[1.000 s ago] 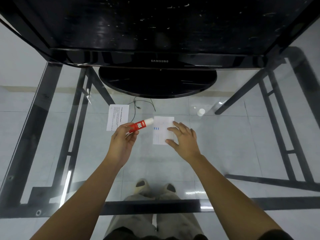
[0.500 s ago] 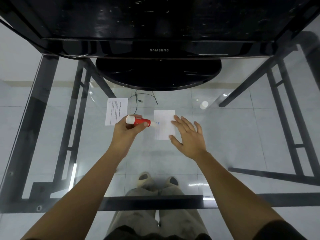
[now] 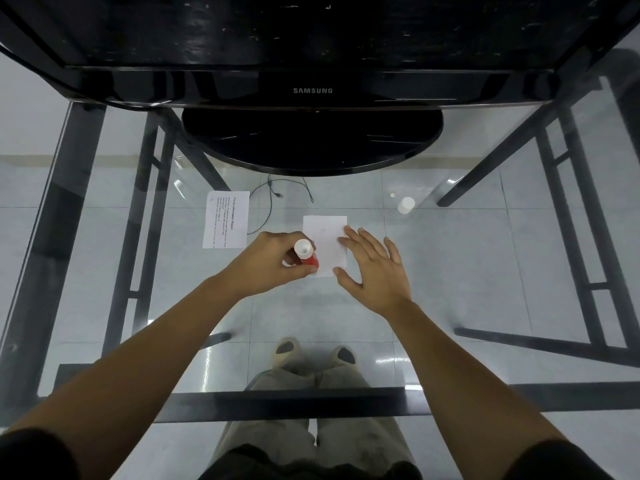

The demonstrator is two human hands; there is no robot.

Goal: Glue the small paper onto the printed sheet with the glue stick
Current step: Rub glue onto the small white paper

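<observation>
L hand (image 3: 277,263): fingers closed round red glue stick (image 3: 306,253), held upright at small paper's left edge.
R hand (image 3: 372,271): open, flat, fingertips on small paper (image 3: 325,237); grips nothing.
Printed sheet (image 3: 225,219): on glass table (image 3: 467,271), left of small paper, apart.
White cap (image 3: 406,205): far right, w/ monitor base (image 3: 311,140) behind.

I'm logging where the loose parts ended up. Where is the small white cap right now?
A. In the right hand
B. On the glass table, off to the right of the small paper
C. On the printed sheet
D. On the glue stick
B: the white cap stands alone on the glass table, right of the small paper, while the glue stick is in the left hand.
</observation>
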